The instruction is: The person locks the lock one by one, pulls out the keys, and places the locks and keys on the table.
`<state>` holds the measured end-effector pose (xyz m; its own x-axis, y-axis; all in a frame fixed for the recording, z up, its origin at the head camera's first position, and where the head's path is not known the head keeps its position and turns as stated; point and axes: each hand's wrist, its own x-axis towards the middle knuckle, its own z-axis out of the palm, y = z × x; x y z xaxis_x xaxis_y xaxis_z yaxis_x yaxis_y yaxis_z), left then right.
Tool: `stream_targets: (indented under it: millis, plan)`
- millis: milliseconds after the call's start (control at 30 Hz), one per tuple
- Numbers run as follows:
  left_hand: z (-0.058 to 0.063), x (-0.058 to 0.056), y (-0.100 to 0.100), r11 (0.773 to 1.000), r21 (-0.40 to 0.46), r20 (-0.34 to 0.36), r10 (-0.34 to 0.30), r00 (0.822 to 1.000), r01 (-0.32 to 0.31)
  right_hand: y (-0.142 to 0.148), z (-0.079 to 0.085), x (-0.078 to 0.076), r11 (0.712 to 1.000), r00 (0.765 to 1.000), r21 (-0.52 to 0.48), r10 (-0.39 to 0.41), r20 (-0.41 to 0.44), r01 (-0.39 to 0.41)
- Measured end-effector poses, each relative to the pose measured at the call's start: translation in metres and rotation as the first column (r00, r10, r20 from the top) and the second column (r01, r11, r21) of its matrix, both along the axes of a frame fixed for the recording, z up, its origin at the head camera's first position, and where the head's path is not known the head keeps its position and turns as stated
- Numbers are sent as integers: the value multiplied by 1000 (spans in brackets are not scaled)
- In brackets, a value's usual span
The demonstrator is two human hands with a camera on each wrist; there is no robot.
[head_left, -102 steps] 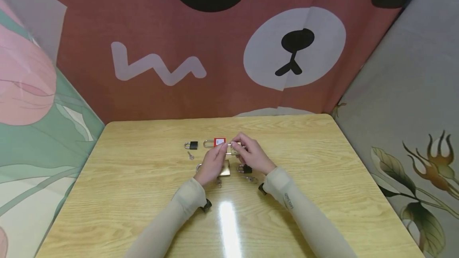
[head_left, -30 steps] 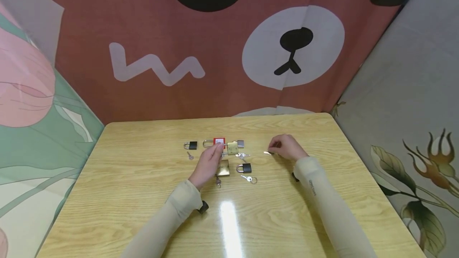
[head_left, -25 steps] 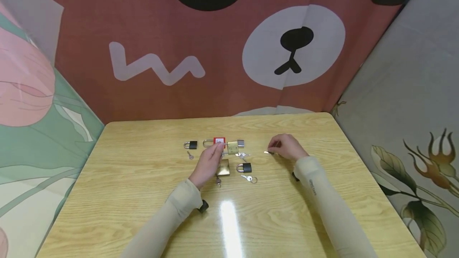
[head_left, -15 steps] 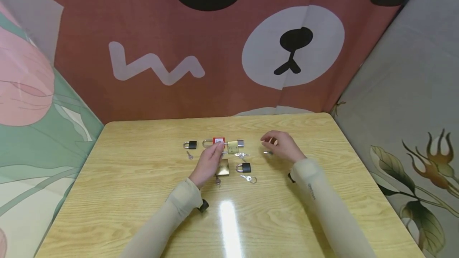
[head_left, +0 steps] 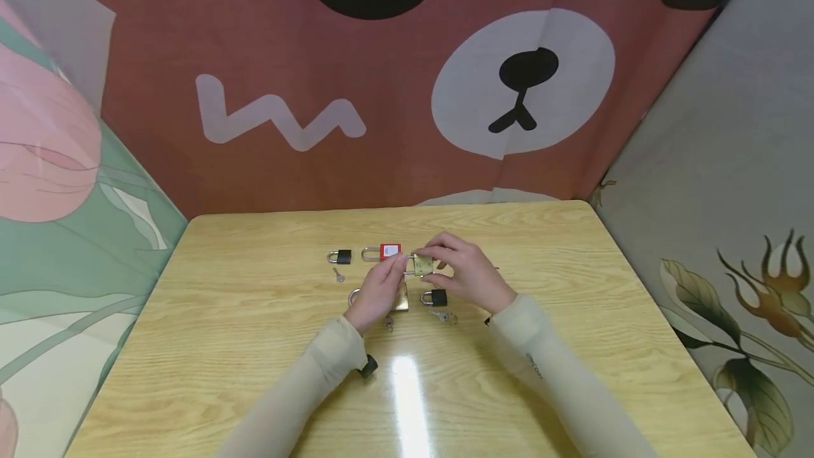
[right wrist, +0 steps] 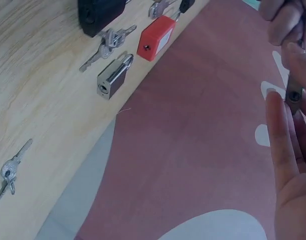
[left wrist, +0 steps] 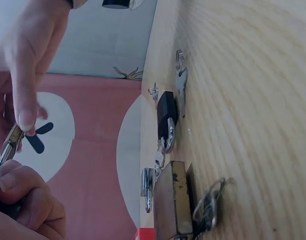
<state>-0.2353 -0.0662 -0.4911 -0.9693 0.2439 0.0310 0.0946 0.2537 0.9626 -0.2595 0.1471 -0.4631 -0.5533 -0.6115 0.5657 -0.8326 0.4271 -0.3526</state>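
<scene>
My left hand (head_left: 377, 293) grips a small brass padlock (head_left: 424, 265) by its shackle, above the table. From the right, my right hand (head_left: 470, 276) pinches the padlock's body between thumb and fingers. The keyhole end faces the camera in the right wrist view, with no key in it. Beneath the hands lies a larger brass padlock (head_left: 401, 299), partly covered by my left hand, with its keys (left wrist: 210, 207) beside it. A bunch of keys (right wrist: 9, 171) rests apart on the table, mostly hidden behind my right hand in the head view.
Behind the hands lie a red padlock (head_left: 390, 251) and a small silver padlock (right wrist: 113, 79) with keys (right wrist: 109, 44) nearby. A black padlock (head_left: 344, 256) and key (head_left: 339, 275) are at left. Another black padlock (head_left: 437, 297) with keys (head_left: 441, 316) sits in front of my right hand.
My right hand released a bunch of keys on the table at right, then moved left to the brass padlock and pinched its body. My left hand kept hold of the shackle, shifting slightly right.
</scene>
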Motion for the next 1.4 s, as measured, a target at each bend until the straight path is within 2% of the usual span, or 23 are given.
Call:
stream_targets:
  millis: [100,267,467,533,667,767,900,1167,1400]
  plan:
    - [-1,1,2,1000,-23,-9,-5,1000,4,0,0,0,1000,1000,24,-14,-23,15]
    - [-2,2,5,999,-28,-16,-25,1000,24,5,-2,-3,997,999,57,-45,11,44]
    - [-7,1,9,996,-82,-83,-33,996,26,22,-7,-14,990,992,84,-114,51,110]
    - [-8,-1,10,995,-95,-98,-49,994,40,29,-9,-20,988,988,94,-133,73,126]
    - [-10,-4,14,984,-139,-99,-123,987,108,43,-12,-29,982,981,124,-159,113,145]
    - [-14,-8,23,965,-219,-110,-170,979,143,56,-17,-33,975,974,150,-183,130,163]
    - [-19,-13,37,932,-331,-127,-197,972,145,71,-23,-37,966,966,182,-210,153,181]
    - [-20,-25,60,842,-513,-141,-275,951,167,86,-31,-47,951,952,235,-246,180,202]
    - [-24,-34,72,775,-606,-76,-282,957,180,89,-40,-58,930,949,304,-267,168,208]
